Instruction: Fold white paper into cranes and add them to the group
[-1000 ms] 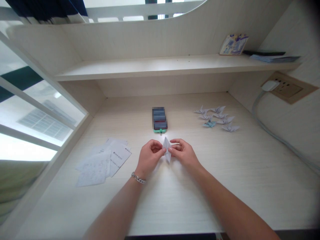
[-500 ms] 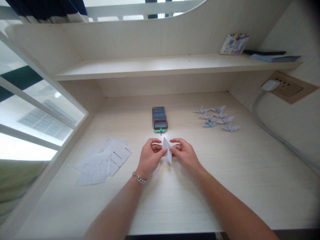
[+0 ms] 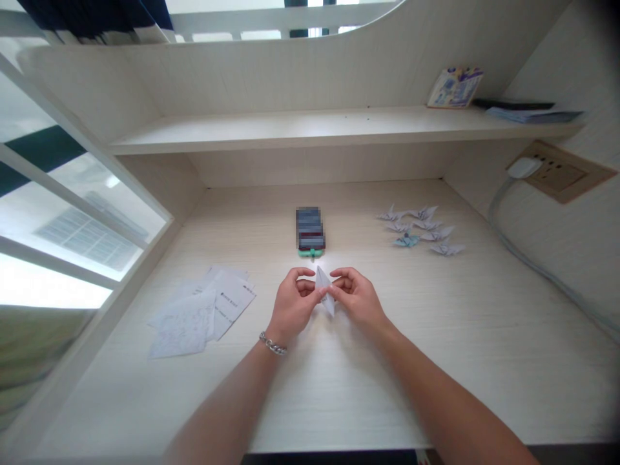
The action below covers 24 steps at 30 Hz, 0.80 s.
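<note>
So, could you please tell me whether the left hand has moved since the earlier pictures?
Yes: the left hand has shifted slightly rightward, judged against the stationary phone.

Folded paper (image 3: 321, 279), white, one piece, on the near side of the phone (image 3: 310, 229): slant had increased; the tip closest to the phone had swung slightly left, the tip farthest from the phone slightly right.
Left hand (image 3: 293, 302), one, near side of the phone: had edged rightward, its thumb reaching farther across the paper and closer to the thumb of the right hand (image 3: 357, 298).
Bracelet (image 3: 272, 343), silver-coloured chain, farther from the phone than the left hand: had shifted a little rightward with the wrist.
</note>
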### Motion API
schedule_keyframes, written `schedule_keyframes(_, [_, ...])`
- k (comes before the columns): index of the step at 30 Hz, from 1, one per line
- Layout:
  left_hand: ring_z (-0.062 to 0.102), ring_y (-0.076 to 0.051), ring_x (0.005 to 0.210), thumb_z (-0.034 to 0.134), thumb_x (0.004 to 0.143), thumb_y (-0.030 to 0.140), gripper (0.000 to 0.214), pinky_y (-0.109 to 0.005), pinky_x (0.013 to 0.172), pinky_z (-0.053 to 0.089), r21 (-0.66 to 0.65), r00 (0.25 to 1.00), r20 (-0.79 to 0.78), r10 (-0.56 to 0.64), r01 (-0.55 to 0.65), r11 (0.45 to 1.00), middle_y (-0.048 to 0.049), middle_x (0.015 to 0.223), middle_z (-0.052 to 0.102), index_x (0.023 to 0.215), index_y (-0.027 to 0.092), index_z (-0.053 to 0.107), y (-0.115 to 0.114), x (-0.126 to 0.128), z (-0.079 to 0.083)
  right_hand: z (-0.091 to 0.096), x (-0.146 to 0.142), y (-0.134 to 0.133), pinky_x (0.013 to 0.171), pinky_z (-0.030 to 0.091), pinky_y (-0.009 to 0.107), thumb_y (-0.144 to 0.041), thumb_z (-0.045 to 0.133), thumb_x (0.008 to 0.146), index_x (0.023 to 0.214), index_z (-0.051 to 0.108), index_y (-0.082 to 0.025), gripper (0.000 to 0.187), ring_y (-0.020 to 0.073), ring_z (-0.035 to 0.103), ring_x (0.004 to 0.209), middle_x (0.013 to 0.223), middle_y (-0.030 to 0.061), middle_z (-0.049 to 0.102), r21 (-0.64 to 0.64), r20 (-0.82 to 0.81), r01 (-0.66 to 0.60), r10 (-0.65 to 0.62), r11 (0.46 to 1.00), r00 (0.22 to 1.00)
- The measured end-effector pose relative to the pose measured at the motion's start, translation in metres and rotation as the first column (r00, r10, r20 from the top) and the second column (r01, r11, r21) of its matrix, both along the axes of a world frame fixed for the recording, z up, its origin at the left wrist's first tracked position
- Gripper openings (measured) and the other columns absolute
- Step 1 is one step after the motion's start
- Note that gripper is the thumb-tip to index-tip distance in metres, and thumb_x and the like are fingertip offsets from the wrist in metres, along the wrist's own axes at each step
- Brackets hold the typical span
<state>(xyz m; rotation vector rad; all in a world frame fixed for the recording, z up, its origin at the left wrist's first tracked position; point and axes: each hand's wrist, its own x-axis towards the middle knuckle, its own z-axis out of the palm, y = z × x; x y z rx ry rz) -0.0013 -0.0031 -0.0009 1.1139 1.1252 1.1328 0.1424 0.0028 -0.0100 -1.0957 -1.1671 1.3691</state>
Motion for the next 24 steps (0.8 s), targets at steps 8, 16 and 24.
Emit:
schedule_keyframes(8, [0.063, -0.016, 0.062, 0.069, 0.066, 0.024, 0.038, -0.029, 0.061, 0.050, -0.017, 1.000, 0.016, 0.002, -0.002, 1.000, -0.0029, 0.068, 0.064, 0.094, 0.017, 0.044, 0.0013, -0.0016, 0.0034, 0.0044, 0.0015, 0.0007, 0.056, 0.046, 0.027, -0.028, 0.066, 0.067, 0.090, 0.051, -0.018, 0.029, 0.0133, 0.058, 0.055, 0.060, -0.0020, 0.061, -0.051, -0.088, -0.024, 0.020, 0.998, 0.996])
schedule_keyframes(16, [0.063, -0.015, 0.062, 0.071, 0.063, 0.025, 0.044, -0.028, 0.062, 0.050, -0.034, 0.999, 0.033, 0.020, -0.019, 0.999, -0.0031, 0.069, 0.065, 0.098, 0.016, 0.046, 0.0030, -0.0023, 0.0010, -0.0013, 0.0006, 0.0000, 0.053, 0.043, 0.025, -0.032, 0.066, 0.068, 0.094, 0.053, -0.017, 0.033, 0.0142, 0.058, 0.060, 0.066, 0.0005, 0.061, -0.027, -0.013, -0.061, 0.061, 0.998, 0.998])
schedule_keyframes(24, [0.061, -0.013, 0.065, 0.069, 0.065, 0.024, 0.043, -0.024, 0.061, 0.048, -0.007, 0.998, 0.051, 0.036, -0.036, 0.999, -0.0052, 0.075, 0.065, 0.102, 0.015, 0.049, 0.0052, -0.0030, -0.0017, -0.0025, -0.0007, -0.0013, 0.052, 0.039, 0.023, -0.031, 0.067, 0.067, 0.097, 0.049, -0.018, 0.037, 0.0115, 0.053, 0.057, 0.065, -0.0016, 0.057, -0.053, -0.008, -0.099, 0.099, 0.994, 0.995])
